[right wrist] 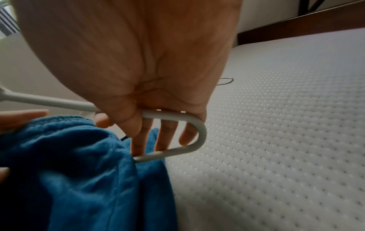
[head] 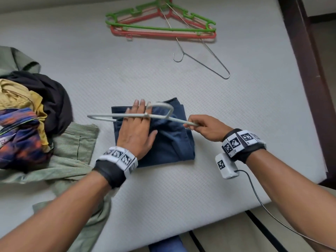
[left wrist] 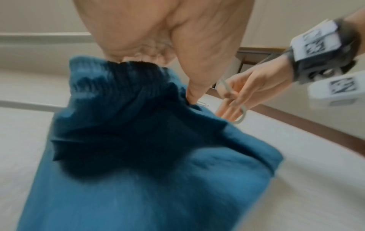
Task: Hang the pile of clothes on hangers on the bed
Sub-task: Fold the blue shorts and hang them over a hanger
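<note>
Two hands work at the mattress (head: 254, 110) edge: the left hand (head: 135, 131) presses flat, fingers straight, on folded blue shorts (head: 171, 142); the right hand (head: 205, 127) grips a grey hanger (head: 160, 116) over them. Clothes pile (head: 27, 117) sits left; spare hangers (head: 163, 24) lie beyond.

Folded dark-blue garment (head: 163, 142) lies flat at bed centre, white hanger (head: 131, 115) held across its upper part, clothes pile (head: 27, 115) at 9 o'clock, green and red hangers (head: 160, 24) and wire hanger (head: 205, 60) at 12 to 1 o'clock.
</note>
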`<move>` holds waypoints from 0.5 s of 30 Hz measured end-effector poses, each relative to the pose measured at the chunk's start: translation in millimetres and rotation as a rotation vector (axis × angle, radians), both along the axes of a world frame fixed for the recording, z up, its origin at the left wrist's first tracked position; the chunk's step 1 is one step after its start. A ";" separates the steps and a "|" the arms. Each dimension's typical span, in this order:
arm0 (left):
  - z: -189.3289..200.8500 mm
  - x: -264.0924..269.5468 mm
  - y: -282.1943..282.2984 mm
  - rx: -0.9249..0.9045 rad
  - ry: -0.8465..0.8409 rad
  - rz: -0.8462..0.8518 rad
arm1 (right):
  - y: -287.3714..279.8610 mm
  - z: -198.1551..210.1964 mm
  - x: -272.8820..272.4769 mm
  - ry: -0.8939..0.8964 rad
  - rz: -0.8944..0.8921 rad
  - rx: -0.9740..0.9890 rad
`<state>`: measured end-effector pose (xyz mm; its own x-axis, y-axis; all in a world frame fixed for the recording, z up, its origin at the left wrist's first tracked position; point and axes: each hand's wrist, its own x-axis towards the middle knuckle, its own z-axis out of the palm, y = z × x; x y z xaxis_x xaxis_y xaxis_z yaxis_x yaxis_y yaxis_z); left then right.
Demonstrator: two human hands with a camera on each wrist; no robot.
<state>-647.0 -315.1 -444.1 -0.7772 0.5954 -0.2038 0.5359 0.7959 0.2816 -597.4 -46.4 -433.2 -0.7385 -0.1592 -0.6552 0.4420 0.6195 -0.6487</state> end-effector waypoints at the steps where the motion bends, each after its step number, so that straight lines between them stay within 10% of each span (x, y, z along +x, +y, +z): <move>1: 4.4 12.0 -6.8 0.009 -0.017 0.005 | -1.1 -3.4 -1.3 0.000 0.027 0.026; 8: 45.8 62.7 -95.2 0.125 -0.140 -0.106 | -23.5 -11.0 6.5 0.068 0.033 0.129; 15: 68.4 -41.3 -99.9 0.103 -0.209 -0.058 | -26.2 -35.4 27.6 0.294 0.167 0.170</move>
